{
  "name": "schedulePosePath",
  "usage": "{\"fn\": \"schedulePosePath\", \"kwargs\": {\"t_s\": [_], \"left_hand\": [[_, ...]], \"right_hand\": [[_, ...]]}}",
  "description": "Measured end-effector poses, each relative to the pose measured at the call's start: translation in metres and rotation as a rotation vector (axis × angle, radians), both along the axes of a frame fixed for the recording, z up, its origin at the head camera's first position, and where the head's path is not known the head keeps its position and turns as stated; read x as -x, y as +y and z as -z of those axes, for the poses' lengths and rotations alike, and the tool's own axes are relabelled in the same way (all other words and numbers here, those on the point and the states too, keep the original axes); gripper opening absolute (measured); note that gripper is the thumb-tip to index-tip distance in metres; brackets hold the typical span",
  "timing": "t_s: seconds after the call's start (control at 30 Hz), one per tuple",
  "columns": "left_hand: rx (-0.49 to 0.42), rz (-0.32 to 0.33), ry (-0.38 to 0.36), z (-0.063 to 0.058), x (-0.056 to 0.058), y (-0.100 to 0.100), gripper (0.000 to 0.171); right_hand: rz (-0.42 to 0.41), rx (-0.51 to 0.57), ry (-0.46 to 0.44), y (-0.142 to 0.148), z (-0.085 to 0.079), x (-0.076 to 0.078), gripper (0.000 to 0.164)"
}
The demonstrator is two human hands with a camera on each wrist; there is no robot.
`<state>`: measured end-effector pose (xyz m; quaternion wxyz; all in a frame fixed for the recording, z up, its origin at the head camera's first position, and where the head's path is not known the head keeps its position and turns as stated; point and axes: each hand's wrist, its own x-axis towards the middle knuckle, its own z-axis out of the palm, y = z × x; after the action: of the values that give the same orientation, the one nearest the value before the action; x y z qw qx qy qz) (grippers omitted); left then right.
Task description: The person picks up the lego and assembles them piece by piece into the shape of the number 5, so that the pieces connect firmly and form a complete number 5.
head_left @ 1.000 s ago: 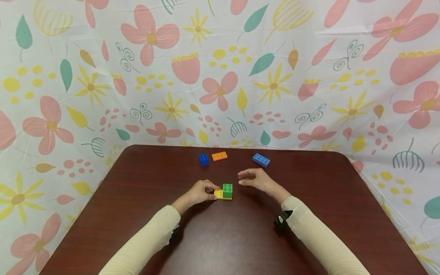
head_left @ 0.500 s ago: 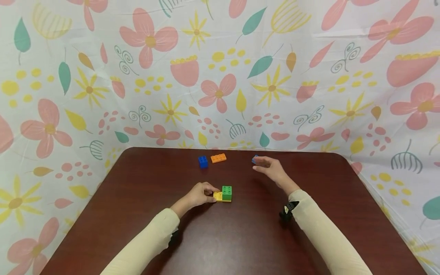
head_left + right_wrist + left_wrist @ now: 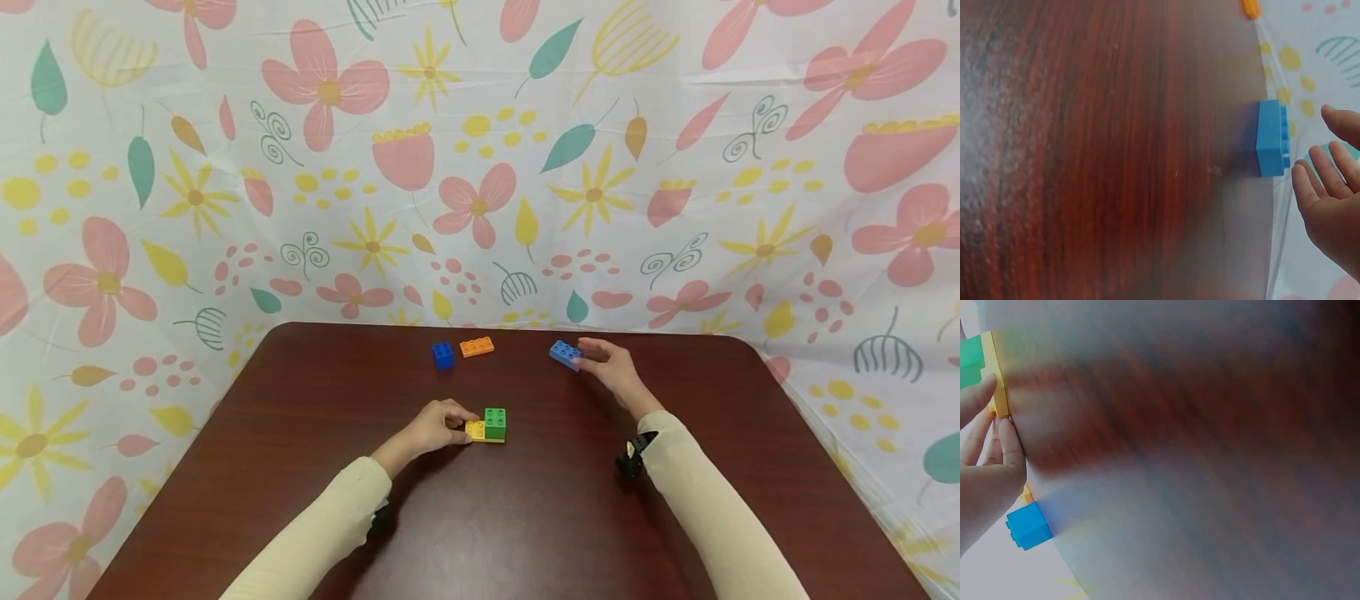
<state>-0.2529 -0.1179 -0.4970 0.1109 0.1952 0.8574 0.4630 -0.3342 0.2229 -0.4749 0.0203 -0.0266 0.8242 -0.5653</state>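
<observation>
In the head view my left hand [image 3: 433, 429] pinches the left end of a flat yellow building brick [image 3: 476, 430]. A green square brick [image 3: 495, 422] is attached on the yellow brick's right half. The left wrist view shows the thumb and fingers of that left hand [image 3: 988, 481] on either side of the yellow brick [image 3: 995, 378]. Beside the right end of a light blue brick [image 3: 566, 354] is my right hand [image 3: 617, 372]. In the right wrist view, loosely bent fingers of the right hand [image 3: 1335, 187] sit apart from the blue brick [image 3: 1272, 139], holding nothing.
Toward the back of the dark wooden table [image 3: 510, 517] lie a dark blue brick [image 3: 443, 356] and a flat orange brick [image 3: 477, 346]. A flowered cloth [image 3: 480, 167] hangs behind the table's far edge.
My right hand has moved from near the green brick to the back right, over the light blue brick, then to its right end. The left hand keeps its pinch on the yellow brick.
</observation>
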Motion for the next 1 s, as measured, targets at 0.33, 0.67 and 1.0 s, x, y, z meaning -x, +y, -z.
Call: {"fn": "schedulePosePath", "kwargs": {"t_s": [0.33, 0.67, 1.0], "left_hand": [[-0.011, 0.000, -0.003, -0.001, -0.001, -0.001, 0.028], [-0.017, -0.003, 0.001, -0.001, -0.002, 0.000, 0.028], [-0.015, -0.007, -0.002, -0.001, -0.001, 0.000, 0.028]], "right_hand": [[0.032, -0.017, -0.050, 0.000, 0.005, 0.008, 0.055], [0.047, -0.067, -0.083, -0.002, 0.014, 0.010, 0.056], [0.096, -0.096, -0.102, -0.004, 0.018, 0.012, 0.052]]}}
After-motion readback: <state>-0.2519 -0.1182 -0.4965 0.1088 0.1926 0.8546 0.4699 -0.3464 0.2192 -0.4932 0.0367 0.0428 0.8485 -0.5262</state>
